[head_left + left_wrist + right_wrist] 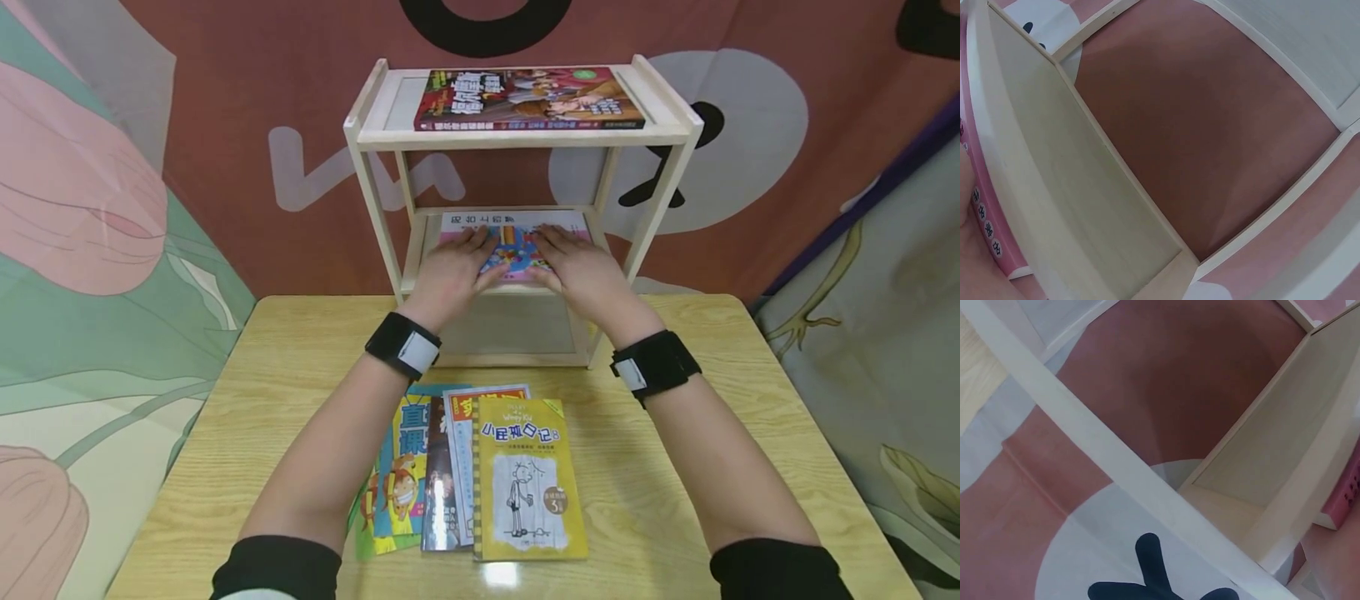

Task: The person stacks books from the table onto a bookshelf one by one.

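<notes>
A pink and white picture book (517, 250) lies on the middle shelf of a small wooden rack (525, 139). On the left part of its cover rests my left hand (452, 271), fingers stretched toward the back. My right hand (585, 268) lies flat on the right part, its thumb pointing inward at the book's front edge. In the left wrist view the book's pink spine (988, 219) shows beside the hand at the left edge. The same spine (1346, 494) appears at the right edge of the right wrist view.
On the rack's top shelf lies a dark red book (525, 98). Overlapping books are fanned on the wooden table (660, 500) before the rack, a yellow comic diary (528, 483) uppermost at the right. A printed curtain (247, 233) hangs behind.
</notes>
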`<action>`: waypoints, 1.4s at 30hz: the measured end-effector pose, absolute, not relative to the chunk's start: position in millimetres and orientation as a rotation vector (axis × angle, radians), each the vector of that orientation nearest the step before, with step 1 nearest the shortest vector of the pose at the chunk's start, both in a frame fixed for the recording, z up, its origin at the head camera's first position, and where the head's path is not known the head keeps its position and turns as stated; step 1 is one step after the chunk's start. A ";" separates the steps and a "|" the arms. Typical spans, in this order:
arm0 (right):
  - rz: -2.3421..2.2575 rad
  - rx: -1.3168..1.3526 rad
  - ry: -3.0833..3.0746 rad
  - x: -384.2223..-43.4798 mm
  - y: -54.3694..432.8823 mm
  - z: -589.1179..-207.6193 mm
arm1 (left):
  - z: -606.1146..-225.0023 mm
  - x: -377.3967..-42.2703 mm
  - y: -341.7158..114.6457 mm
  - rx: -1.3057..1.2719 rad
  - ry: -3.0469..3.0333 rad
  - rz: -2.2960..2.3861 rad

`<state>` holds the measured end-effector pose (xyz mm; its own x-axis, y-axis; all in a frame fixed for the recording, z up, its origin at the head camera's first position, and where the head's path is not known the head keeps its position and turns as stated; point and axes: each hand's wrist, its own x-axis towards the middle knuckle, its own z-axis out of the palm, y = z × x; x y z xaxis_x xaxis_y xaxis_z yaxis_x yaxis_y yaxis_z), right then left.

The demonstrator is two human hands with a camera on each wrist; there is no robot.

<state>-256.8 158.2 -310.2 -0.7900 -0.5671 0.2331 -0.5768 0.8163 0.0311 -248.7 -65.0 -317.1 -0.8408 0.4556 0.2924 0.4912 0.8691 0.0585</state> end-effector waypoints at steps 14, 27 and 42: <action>0.124 0.860 -2.807 -267.7 159.0 -307.6 | -311.8 -254.7 -63.3 -0.673 -2.805 -0.184; 0.116 0.878 -2.791 -268.1 159.8 -307.2 | -314.3 -256.1 -61.2 -0.652 -2.779 -0.168; 0.081 0.815 -2.577 -269.4 156.9 -324.1 | -337.9 -252.7 -58.3 -0.503 -2.449 -0.087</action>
